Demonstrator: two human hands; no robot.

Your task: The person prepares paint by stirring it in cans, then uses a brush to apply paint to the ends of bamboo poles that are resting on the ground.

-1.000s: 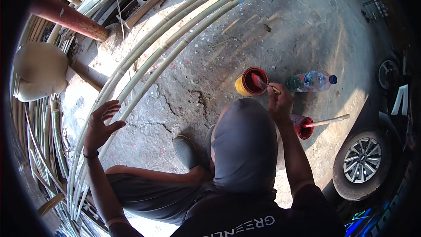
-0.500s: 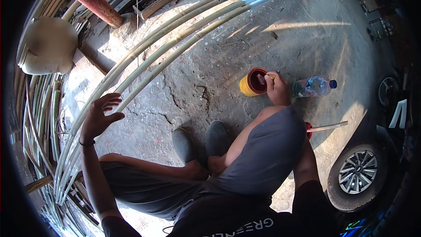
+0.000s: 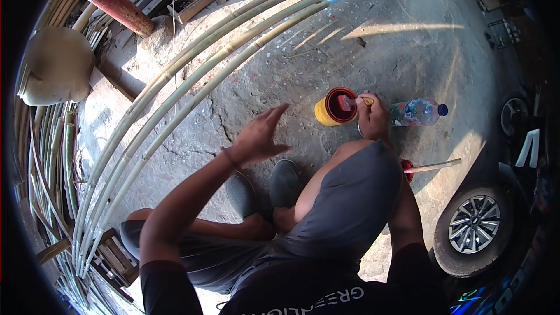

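Observation:
My right hand (image 3: 374,118) grips the yellow handle of a paintbrush (image 3: 349,103), whose reddish bristle end is at the mouth of a yellow paint can (image 3: 324,111). The can's inside is dark red, and its opening faces my right hand. My left hand (image 3: 259,136) hangs open above the floor in front of my shoes, fingers apart and holding nothing. It is between the can and several long bamboo poles (image 3: 192,102). The poles curve across the view from lower left to upper right, their far ends coated light blue.
Right of the can lies a clear plastic bottle (image 3: 419,112) with a dark blue cap. Beyond my right knee, a stick (image 3: 434,166) rests in a red container (image 3: 407,169). A wheel (image 3: 475,224) stands at the right. Stacked bamboo (image 3: 69,157), a red post (image 3: 111,3) and a pale sack-like object (image 3: 57,90) are left.
My left hand has swung right, from beside the bamboo poles toward the paint can. The brush in my right hand has shifted slightly, and more of its bristle end shows.

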